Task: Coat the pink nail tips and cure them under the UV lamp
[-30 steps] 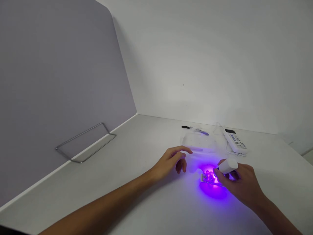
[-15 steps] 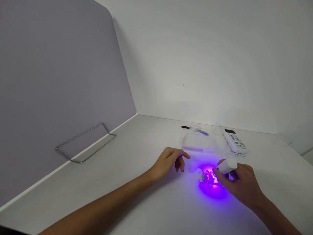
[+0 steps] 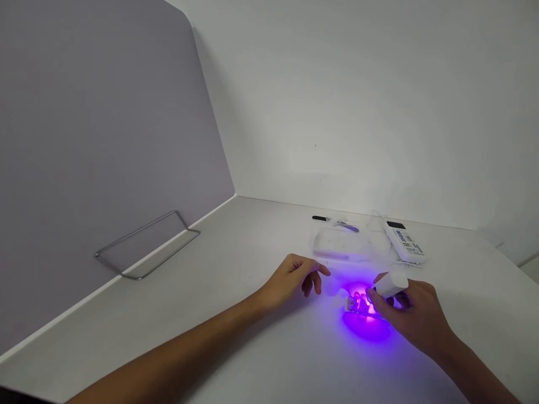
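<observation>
My right hand (image 3: 415, 317) is closed around a small white UV torch (image 3: 391, 284), its tip pointing down and left. Violet light from it falls on a small object (image 3: 357, 303) lying on the white table (image 3: 236, 241); the glow hides what that object is. My left hand (image 3: 292, 279) rests on the table just left of the lit spot, fingers loosely curled and apart, holding nothing and not touching the object.
Behind the hands lie a clear plastic case (image 3: 339, 244), a dark thin tool (image 3: 334, 222) and a white labelled device with a cord (image 3: 404, 242). A grey divider panel (image 3: 96, 140) with a wire foot (image 3: 145, 247) stands at the left.
My left hand has drawn slightly in and shifted a little; the forefinger is less stretched out. The right hand and its torch hold almost still.
</observation>
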Demonstrator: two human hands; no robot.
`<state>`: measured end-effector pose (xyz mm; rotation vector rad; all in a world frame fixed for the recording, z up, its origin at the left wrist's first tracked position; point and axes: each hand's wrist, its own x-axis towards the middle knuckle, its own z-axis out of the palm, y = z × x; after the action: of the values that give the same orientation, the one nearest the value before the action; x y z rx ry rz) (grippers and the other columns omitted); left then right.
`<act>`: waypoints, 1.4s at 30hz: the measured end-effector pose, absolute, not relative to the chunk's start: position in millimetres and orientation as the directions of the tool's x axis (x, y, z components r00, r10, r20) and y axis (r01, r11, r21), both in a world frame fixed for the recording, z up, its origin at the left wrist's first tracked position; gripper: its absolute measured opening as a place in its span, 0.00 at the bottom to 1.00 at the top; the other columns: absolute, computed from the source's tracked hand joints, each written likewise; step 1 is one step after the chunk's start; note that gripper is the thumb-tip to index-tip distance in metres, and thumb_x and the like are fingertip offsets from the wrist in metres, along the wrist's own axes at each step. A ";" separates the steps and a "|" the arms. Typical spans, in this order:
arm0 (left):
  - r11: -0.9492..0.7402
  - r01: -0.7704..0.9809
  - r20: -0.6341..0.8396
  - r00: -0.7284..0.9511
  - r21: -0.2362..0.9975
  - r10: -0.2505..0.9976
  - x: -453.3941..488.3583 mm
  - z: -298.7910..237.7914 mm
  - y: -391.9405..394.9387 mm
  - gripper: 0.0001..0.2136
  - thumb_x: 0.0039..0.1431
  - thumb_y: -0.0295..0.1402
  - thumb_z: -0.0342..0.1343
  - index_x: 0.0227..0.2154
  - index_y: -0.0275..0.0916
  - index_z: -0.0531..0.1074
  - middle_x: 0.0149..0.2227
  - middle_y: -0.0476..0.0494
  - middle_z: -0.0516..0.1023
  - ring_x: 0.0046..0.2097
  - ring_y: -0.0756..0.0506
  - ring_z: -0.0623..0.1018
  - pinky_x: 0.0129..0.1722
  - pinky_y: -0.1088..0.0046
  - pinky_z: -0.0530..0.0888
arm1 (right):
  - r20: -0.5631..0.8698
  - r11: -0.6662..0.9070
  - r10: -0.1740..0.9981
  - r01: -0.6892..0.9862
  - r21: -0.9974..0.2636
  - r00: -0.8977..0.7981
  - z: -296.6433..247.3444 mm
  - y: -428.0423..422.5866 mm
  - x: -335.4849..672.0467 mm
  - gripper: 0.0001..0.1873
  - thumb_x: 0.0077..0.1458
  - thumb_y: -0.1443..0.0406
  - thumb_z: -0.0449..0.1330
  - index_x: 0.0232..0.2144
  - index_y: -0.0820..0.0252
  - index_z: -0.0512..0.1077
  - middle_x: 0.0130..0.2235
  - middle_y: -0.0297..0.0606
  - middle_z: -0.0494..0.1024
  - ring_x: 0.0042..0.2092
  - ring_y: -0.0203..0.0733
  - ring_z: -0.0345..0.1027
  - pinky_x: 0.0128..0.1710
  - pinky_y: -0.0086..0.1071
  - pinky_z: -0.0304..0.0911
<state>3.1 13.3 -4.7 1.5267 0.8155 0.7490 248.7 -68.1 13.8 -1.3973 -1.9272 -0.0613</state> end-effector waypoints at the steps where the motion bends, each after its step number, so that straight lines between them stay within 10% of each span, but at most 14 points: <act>1: -0.057 0.077 0.005 0.554 0.995 0.832 3.6 -4.4 13.1 0.17 0.62 0.38 0.48 0.32 0.34 0.80 0.22 0.44 0.77 0.21 0.50 0.69 0.26 0.74 0.68 | 0.583 0.405 0.802 0.836 -0.369 -0.131 13.8 -68.0 248.9 0.23 0.60 0.50 0.56 0.21 0.57 0.73 0.14 0.27 0.61 0.15 0.31 0.54 0.15 0.26 0.51; 42: -0.082 0.051 0.032 0.624 0.995 0.781 3.2 -5.0 12.7 0.16 0.55 0.33 0.47 0.43 0.35 0.73 0.21 0.50 0.74 0.21 0.51 0.67 0.26 0.74 0.68 | 0.555 0.393 0.824 0.823 -0.410 -0.117 12.2 -70.6 247.8 0.20 0.59 0.52 0.58 0.22 0.57 0.72 0.15 0.27 0.65 0.15 0.32 0.58 0.15 0.26 0.55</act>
<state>3.2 12.7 -5.0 1.5522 0.7187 0.7014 247.8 -70.6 12.2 -1.4119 -1.9163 0.0016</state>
